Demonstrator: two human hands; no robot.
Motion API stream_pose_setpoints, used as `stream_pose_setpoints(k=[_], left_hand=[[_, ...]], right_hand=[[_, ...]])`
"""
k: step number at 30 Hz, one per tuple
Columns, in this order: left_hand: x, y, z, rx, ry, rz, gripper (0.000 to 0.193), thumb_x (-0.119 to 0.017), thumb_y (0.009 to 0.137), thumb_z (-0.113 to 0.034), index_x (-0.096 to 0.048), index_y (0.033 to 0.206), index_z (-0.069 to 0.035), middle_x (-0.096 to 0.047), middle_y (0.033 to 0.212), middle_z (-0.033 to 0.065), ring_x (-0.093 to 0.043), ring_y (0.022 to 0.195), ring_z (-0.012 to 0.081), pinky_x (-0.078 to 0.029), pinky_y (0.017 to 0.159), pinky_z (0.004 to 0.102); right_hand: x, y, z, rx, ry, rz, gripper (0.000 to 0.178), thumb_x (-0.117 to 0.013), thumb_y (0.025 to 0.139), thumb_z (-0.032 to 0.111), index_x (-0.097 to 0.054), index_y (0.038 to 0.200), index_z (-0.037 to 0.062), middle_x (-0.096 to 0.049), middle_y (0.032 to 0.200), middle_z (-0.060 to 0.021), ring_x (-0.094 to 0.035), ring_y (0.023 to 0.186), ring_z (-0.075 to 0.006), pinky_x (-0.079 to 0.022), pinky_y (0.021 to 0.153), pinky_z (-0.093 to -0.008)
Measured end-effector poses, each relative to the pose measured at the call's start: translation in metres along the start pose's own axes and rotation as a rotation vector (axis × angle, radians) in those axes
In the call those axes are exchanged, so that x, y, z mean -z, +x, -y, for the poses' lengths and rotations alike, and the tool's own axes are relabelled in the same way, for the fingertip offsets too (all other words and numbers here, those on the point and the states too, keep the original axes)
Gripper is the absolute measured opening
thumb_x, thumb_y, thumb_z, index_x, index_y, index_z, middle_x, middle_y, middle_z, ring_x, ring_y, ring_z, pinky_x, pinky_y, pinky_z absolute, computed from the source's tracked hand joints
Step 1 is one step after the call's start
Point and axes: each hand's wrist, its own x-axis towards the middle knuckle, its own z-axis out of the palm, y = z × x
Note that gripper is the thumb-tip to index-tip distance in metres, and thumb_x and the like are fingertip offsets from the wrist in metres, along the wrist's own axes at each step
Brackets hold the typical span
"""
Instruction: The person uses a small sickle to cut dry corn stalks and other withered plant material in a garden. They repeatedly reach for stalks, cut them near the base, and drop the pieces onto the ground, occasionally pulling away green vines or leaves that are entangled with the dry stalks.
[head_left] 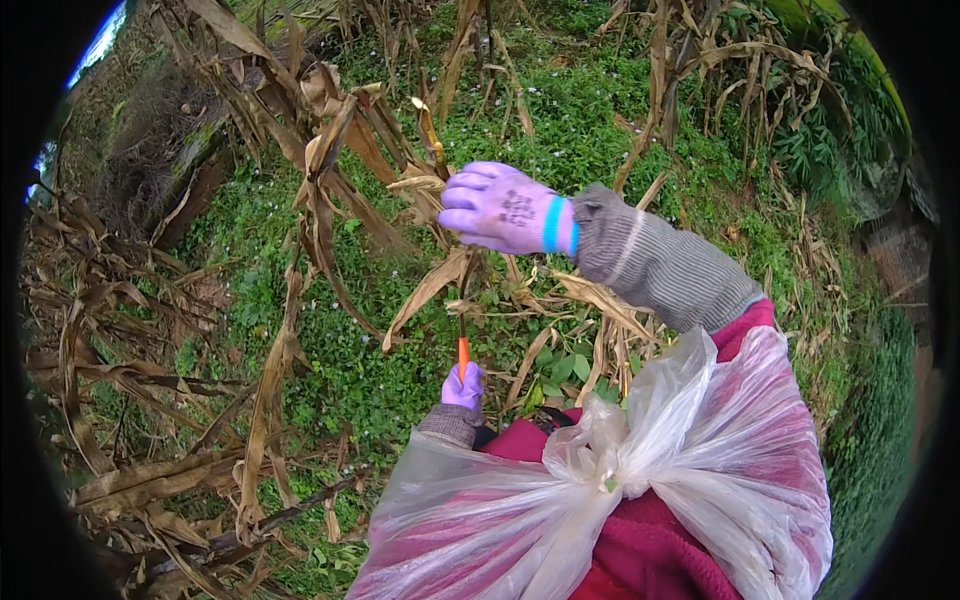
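My right hand, in a purple knit glove with a blue cuff band, reaches across from the right. Its fingers curl around dry corn stalks, whose pale broken top sticks up beyond the knuckles. Closer to my body, my left hand in a matching glove is closed on the orange handle of a sickle-like tool. A thin dark blade or shaft rises from that handle toward the stalks below my right hand. Leaves hide its tip, so its exact shape is unclear. Dry leaves hang beside it.
Brown, bent corn stalks crowd the left side, with more standing stalks at the far right. Low green weeds cover the ground. A knotted clear plastic sheet wraps my red clothing.
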Motion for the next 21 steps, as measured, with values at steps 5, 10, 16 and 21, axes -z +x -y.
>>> stream_pose_setpoints(k=[5,10,16,21], left_hand=[[-0.011,-0.003,-0.059,0.011,-0.231,-0.004,0.027,-0.049,0.094,-0.040,-0.048,0.092,-0.013,-0.036,0.050,-0.0034,-0.029,0.036,0.0071,-0.023,0.033,0.0235],[-0.019,0.011,-0.085,0.012,-0.274,-0.003,0.030,-0.049,0.094,-0.041,-0.048,0.090,-0.011,-0.039,0.053,-0.0023,-0.030,0.037,0.0088,-0.026,0.033,0.0246],[-0.053,0.052,-0.069,0.116,-0.153,0.115,0.031,-0.050,0.093,-0.040,-0.049,0.086,-0.011,-0.041,0.053,-0.0022,-0.033,0.038,0.0107,-0.027,0.035,0.0263],[-0.071,0.088,-0.079,0.352,-0.075,0.160,0.030,-0.051,0.094,-0.039,-0.049,0.086,-0.010,-0.043,0.056,-0.0021,-0.035,0.044,0.0108,-0.030,0.040,0.0257]], right_hand=[[-0.063,0.071,-0.031,0.155,-0.818,0.637,0.024,-0.059,0.083,0.028,-0.060,0.103,0.0148,-0.058,0.100,-0.0034,-0.052,0.101,-0.0185,-0.036,0.097,-0.0368],[-0.083,0.049,-0.085,-0.337,-0.651,1.148,0.019,-0.063,0.080,0.030,-0.069,0.091,0.0154,-0.061,0.081,0.0014,-0.056,0.086,-0.0155,-0.039,0.066,-0.0307],[-0.045,0.004,-0.051,-0.109,-0.819,0.994,0.011,-0.066,0.072,0.022,-0.069,0.073,0.0124,-0.059,0.067,0.0027,-0.057,0.072,-0.0171,-0.038,0.058,-0.0302],[-0.043,0.000,-0.004,-0.007,-0.874,0.911,0.014,-0.061,0.076,0.025,-0.065,0.069,0.0140,-0.054,0.065,0.0035,-0.050,0.060,-0.0179,-0.039,0.061,-0.0311]])
